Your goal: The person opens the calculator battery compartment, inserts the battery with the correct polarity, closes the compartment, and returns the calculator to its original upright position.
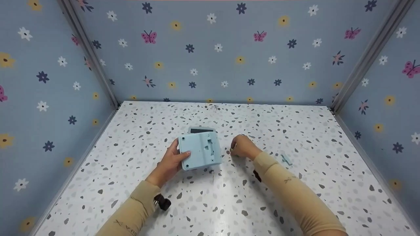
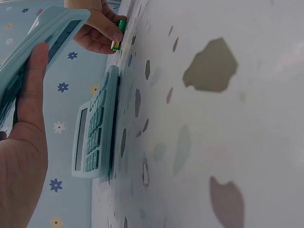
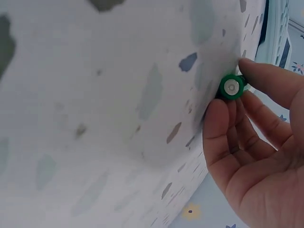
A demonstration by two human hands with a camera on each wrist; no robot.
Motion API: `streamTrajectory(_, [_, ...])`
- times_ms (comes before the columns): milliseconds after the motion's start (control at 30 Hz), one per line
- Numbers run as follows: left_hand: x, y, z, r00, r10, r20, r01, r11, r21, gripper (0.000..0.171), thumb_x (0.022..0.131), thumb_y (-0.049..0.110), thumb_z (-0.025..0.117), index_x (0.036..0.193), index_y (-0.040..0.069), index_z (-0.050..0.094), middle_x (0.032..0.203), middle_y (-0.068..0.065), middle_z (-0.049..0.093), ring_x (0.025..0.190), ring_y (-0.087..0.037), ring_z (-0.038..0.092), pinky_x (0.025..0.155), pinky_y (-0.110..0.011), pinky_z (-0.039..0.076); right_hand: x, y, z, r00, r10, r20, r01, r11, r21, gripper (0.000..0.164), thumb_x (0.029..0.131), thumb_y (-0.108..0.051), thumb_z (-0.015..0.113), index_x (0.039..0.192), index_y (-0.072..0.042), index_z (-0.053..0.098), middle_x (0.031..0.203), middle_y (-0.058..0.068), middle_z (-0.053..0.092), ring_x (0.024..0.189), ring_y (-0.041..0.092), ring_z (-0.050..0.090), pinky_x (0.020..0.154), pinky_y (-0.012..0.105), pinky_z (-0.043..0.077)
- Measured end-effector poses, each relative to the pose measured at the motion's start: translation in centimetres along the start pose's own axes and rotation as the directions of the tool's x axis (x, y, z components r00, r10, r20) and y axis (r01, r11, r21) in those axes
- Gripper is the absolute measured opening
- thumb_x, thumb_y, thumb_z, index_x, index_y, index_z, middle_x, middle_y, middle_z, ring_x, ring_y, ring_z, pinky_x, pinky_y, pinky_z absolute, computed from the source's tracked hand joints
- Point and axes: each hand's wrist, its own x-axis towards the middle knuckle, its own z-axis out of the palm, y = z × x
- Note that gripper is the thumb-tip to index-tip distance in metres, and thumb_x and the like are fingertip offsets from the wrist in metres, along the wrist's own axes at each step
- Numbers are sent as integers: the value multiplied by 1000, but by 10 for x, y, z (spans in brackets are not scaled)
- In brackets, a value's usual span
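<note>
A: That pale-blue, boxy plastic calculator (image 1: 196,147) with dark dots near its corners: is the slim, pale-blue plastic calculator (image 2: 96,128) the same shade?
B: Close, with teal keys and a dark grey display.
A: And the small, green, cylindrical battery (image 3: 231,87)?
B: Gold-banded, with a whitish end. There's a small, pale-blue plastic piece (image 1: 286,159) too.
A: The flat white tabletop (image 1: 229,203)?
B: Speckled in greys, terrazzo-style.
A: And the flat, light-blue wall panels (image 1: 226,70)?
B: White, navy and yellow flowers, plus pink butterflies. The beige, long fabric sleeves (image 1: 298,196) carry dark lettering; the straight, silver-grey metal posts (image 1: 369,55) are plain.
</note>
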Motion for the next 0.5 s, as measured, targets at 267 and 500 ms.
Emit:
streamTrajectory(267, [3, 0, 2, 1000, -4, -2, 4, 1000, 7, 76, 110, 7, 59, 172, 17, 17, 165, -27, 47, 127, -25, 71, 104, -43, 64, -3, 2, -5, 1000, -4, 21, 3, 999, 36, 10, 92, -5, 81, 102, -1, 80, 97, 11, 77, 84, 19, 68, 79, 34, 62])
streamTrajectory(500, [5, 2, 4, 1000, -12, -6, 12, 1000, -2, 76, 110, 6, 58, 172, 19, 17, 166, -27, 47, 127, -27, 71, 103, -44, 64, -7, 3, -18, 999, -41, -17, 43, 991, 124, 17, 91, -3, 84, 106, 0, 79, 103, 13, 77, 85, 19, 68, 77, 33, 62])
